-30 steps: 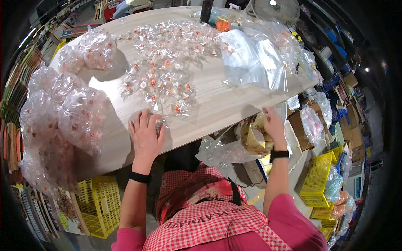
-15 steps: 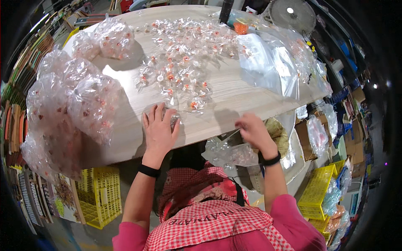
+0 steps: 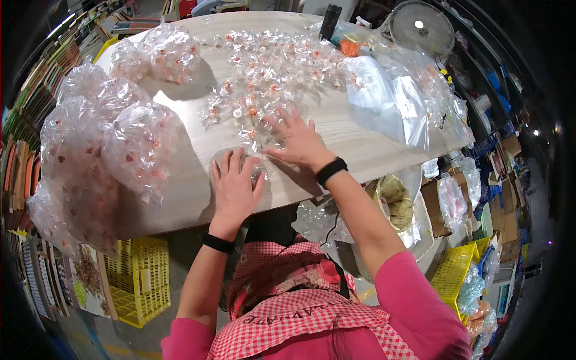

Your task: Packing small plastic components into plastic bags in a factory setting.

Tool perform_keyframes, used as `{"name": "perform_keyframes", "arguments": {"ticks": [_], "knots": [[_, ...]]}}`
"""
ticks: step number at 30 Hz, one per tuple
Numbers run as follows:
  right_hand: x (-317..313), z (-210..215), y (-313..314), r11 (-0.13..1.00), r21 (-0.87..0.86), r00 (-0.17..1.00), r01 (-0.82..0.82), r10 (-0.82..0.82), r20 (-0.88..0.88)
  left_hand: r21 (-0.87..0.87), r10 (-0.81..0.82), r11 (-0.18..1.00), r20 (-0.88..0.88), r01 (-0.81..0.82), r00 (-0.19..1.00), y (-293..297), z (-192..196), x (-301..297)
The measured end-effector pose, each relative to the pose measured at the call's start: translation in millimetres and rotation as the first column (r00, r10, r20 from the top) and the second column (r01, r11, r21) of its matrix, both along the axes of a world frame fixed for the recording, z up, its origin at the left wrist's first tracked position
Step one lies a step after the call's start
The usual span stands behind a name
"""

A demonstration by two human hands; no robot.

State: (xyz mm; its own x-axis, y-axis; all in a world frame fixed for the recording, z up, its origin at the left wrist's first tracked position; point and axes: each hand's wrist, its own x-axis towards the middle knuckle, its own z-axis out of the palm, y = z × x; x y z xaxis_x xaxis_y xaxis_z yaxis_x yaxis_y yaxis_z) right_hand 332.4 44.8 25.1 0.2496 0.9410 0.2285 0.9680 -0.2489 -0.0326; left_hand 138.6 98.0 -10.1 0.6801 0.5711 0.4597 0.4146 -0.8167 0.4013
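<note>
My left hand (image 3: 235, 187) lies palm down near the front edge of the table, fingers spread. Beside its index finger and thumb is a small clear packet (image 3: 259, 171), partly hidden. My right hand (image 3: 300, 143) reaches over the tabletop to the near end of the scattered pile, its fingers stretched and apart, touching or just above the packets. That pile (image 3: 270, 66) holds many small clear plastic packets with orange-red and white pieces inside. What lies under the right palm is hidden.
Large filled clear bags (image 3: 84, 162) stand on the table's left, with smaller ones (image 3: 171, 54) behind. Flat clear bags (image 3: 384, 99) lie at right, near a dark cylinder (image 3: 330, 21) and a fan (image 3: 421, 29). Below are yellow crates (image 3: 143, 279) and an open sack (image 3: 393, 201).
My right hand has moved from beyond the table's front edge up and left onto the near packets, its fingers now spread. The left hand has stayed nearly in place.
</note>
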Motion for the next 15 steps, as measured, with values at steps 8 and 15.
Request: {"name": "perform_keyframes", "arguments": {"ticks": [8,15], "knots": [[5,-34,-60,0.981,0.183,0.998,0.056,-0.054,-0.018,-0.022,-0.011,1.0,-0.025,0.011,1.0,0,0,-2],[29,-30,-91,0.969,0.206,0.982,0.134,-0.101,-0.163,-0.008,0.004,1.0,-0.039,-0.004,0.999,1,-3,2]]}}
